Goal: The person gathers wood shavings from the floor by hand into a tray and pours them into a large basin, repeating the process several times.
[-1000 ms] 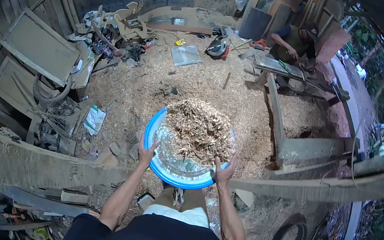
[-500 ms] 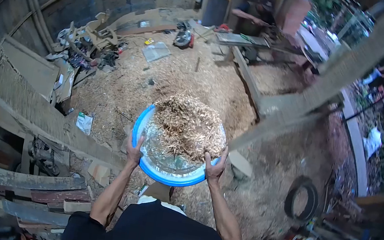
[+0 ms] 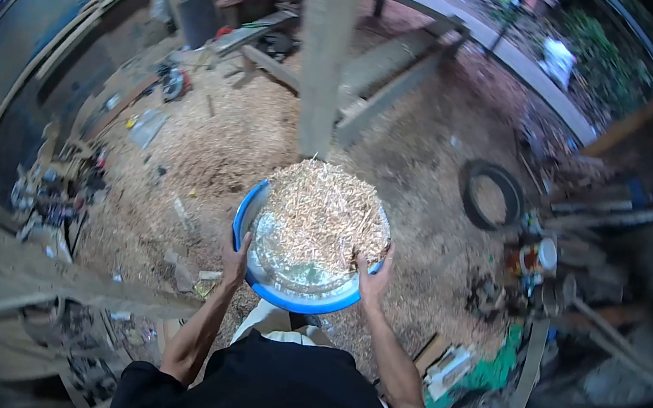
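Observation:
In front of my body I hold a round basin (image 3: pixel 293 293) with a blue rim and a pale inside. Wood shavings (image 3: pixel 322 207) are heaped in its far and right part, while the near left of the bottom shows bare. My left hand (image 3: pixel 234 258) grips the rim at the left. On the right side, my right hand (image 3: pixel 373 279) is closed round the rim, its thumb over the inner edge by the shavings. The undersides of both hands' fingers are hidden by the basin.
A wooden post (image 3: pixel 325 62) stands just beyond the basin, with timber beams (image 3: pixel 400 64) behind it. A tyre (image 3: pixel 492 196) lies to the right, near a white bucket (image 3: pixel 544 256). Green sheeting (image 3: pixel 492 365) is at lower right. Shavings cover the floor (image 3: pixel 211 133).
My view and body have turned to the right, so the room has shifted left and the post now stands straight ahead. Both hands still hold the basin of shavings.

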Action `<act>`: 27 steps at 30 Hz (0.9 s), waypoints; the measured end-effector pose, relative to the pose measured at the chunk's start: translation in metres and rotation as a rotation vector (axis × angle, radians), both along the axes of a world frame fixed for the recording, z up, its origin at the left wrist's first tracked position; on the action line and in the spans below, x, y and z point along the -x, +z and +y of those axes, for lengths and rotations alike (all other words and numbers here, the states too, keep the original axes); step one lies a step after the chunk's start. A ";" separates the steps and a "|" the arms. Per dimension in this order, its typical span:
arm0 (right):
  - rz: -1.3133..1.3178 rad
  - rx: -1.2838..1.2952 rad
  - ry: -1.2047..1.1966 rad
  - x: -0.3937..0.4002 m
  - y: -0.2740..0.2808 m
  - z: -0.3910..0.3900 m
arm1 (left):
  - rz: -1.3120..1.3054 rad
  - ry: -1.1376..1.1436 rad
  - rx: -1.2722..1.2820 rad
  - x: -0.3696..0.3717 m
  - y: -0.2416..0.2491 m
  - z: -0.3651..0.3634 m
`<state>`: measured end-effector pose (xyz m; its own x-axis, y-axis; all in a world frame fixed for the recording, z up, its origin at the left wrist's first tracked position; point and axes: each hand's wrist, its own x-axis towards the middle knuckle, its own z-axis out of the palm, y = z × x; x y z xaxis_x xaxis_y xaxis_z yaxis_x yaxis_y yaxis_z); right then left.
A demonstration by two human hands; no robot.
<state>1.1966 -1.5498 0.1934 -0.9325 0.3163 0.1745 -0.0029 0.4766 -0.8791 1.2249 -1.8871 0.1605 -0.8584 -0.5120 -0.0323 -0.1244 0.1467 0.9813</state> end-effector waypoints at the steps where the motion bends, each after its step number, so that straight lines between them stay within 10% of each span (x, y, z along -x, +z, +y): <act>1: -0.011 0.025 -0.029 0.001 0.001 0.017 | 0.014 -0.073 -0.029 0.017 0.013 0.020; 27: 0.102 -0.066 -0.959 0.113 0.035 0.176 | -0.069 -0.929 -0.171 0.395 0.035 0.309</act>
<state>1.0838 -1.3741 0.2282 -0.2626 0.9219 0.2849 0.3378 0.3644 -0.8678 0.8304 -1.5782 0.1956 -0.9134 0.3919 -0.1096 -0.0887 0.0711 0.9935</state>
